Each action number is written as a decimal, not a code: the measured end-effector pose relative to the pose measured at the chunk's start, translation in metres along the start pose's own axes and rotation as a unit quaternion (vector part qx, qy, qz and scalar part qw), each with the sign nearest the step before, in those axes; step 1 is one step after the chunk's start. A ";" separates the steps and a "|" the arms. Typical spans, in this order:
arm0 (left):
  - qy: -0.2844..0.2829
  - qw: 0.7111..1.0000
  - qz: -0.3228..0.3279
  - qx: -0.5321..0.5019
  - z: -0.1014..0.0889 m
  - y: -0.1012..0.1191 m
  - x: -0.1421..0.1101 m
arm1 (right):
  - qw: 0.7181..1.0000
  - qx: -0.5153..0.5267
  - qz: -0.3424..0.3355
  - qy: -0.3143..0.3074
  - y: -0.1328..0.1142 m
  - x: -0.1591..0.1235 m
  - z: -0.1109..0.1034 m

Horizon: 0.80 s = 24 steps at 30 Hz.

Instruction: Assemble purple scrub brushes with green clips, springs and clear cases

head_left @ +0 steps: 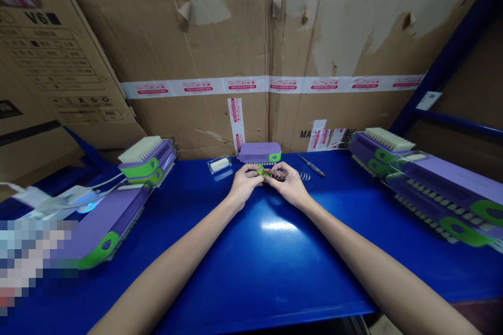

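Both of my hands meet at the middle of the blue table (275, 251). My left hand (244, 184) and my right hand (288, 183) are closed in a pinch on a small green part (262, 171) held between them. A row of small clear rings (293, 175) lies by my right fingers. Just behind my hands lies a purple brush with a green tab (260, 152), bristles down.
Stacks of purple and green brushes lie at the left (133, 188) and right (428, 183). A small clear box (219, 164) and a thin metal tool (311, 165) lie at the back. White chargers and cables (58, 199) sit far left. Cardboard boxes (251, 52) wall the back.
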<state>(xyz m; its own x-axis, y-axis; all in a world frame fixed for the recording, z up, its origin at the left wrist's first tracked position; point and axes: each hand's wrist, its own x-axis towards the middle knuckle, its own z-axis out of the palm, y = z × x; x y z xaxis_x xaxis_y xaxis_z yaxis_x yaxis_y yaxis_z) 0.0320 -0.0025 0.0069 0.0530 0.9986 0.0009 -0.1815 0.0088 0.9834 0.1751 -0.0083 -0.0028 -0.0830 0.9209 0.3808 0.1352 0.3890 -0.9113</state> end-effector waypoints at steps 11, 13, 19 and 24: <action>0.003 1.000 0.010 0.008 -0.003 0.000 0.001 | 1.000 -0.010 -0.015 -0.013 0.000 -0.003 0.006; 0.003 1.000 0.005 0.004 -0.004 0.001 0.002 | 0.999 -0.031 -0.011 -0.014 0.000 -0.003 0.007; -0.030 1.000 0.008 -0.001 -0.007 0.000 0.004 | 1.000 0.005 -0.021 -0.016 0.006 -0.001 0.007; -0.044 0.998 0.022 0.027 -0.008 -0.004 0.007 | 1.000 0.007 -0.021 -0.009 0.009 0.001 0.007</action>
<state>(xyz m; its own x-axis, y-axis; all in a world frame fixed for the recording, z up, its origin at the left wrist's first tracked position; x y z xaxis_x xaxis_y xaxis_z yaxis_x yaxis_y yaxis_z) 0.0247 0.0048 0.0016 0.1332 0.9894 0.0573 -0.1319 -0.0396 0.9905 0.1698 -0.0042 -0.0120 -0.1052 0.9030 0.4167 0.1164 0.4273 -0.8966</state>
